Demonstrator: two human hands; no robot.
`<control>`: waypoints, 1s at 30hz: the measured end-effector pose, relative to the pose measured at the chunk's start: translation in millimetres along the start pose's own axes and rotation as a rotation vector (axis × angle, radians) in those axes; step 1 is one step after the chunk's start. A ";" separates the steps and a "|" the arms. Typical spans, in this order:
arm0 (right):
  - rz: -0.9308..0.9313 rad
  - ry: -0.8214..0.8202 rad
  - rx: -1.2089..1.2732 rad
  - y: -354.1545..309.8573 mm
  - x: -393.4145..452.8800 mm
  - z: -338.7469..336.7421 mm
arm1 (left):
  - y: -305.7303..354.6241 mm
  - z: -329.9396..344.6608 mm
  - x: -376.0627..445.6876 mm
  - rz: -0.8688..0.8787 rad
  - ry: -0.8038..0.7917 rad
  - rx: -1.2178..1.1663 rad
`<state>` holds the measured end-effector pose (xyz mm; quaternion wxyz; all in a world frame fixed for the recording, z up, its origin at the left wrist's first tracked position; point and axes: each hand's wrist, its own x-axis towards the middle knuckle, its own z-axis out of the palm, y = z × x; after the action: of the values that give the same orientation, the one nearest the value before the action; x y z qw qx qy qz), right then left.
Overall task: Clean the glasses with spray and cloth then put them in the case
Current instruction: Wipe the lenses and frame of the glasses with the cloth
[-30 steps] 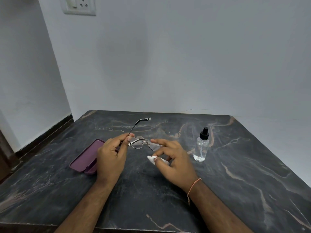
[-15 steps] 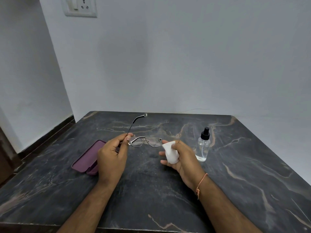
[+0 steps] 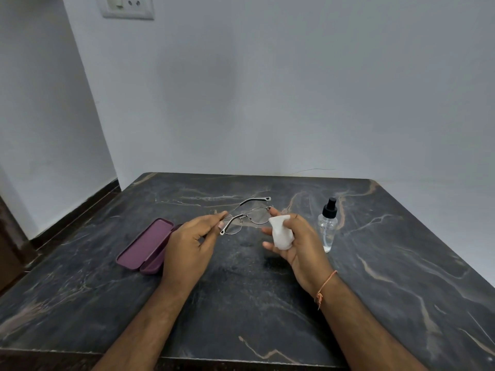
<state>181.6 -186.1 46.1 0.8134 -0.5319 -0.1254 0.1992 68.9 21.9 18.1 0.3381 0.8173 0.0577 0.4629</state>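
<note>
Thin metal-framed glasses hang above the dark marble table, temples unfolded. My left hand pinches them at the left end of the frame. My right hand grips a small white cloth, and its fingertip touches the right end of the frame. An open purple case lies on the table just left of my left hand, partly hidden by it. A clear spray bottle with a black nozzle stands upright behind my right hand.
The table sits in a corner, with white walls behind and to the left. A switch and socket plate is on the back wall. Dark floor shows at the left.
My right hand picked the cloth up off the table and brought it up beside the right lens. The glasses turned, so the temples now point away to the right.
</note>
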 end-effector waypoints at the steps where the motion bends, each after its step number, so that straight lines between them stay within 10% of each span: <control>1: -0.005 0.002 0.000 -0.4 -0.4 -0.2 | -1.0 0.3 -0.1 0.001 -0.015 0.007; 30: -0.053 0.091 -0.012 -8.2 -5.3 3.5 | -10.7 6.3 -0.4 -0.099 -0.154 0.013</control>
<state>176.9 -188.5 55.0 0.8202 -0.5416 -0.1035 0.1525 76.1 26.8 9.1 0.3589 0.8488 0.0746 0.3809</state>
